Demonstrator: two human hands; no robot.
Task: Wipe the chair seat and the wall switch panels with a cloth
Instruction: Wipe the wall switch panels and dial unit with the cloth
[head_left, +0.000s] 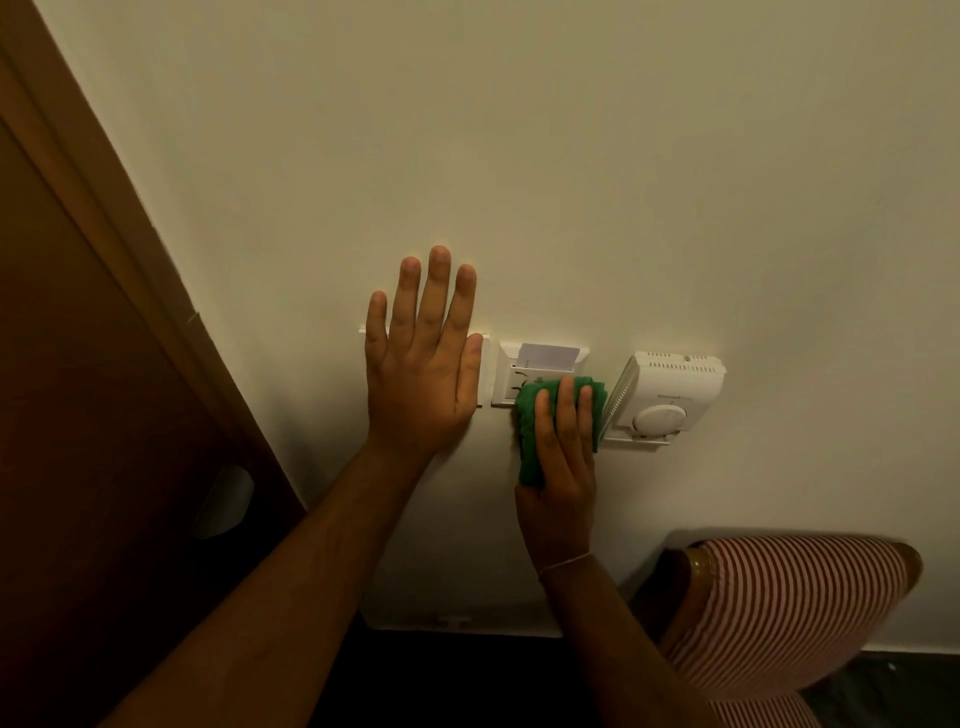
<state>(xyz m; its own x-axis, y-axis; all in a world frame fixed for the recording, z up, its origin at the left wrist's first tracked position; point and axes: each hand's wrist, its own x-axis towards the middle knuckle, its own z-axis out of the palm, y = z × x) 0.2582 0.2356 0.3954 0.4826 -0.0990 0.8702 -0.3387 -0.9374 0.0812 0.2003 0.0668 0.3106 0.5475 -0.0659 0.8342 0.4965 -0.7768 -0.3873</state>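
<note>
Right hand (563, 467) presses green cloth (530, 421) on card-slot panel (511, 374); left hand (423, 374) flat.

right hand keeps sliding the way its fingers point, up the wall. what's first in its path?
Likely the key card standing in the slot of the middle panel, just above the green cloth under the right hand. Beyond that, bare wall.

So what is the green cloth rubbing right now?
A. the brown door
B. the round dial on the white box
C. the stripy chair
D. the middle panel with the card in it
D: the right hand presses the green cloth against the lower part of the card panel, beside the white dial box.
</note>
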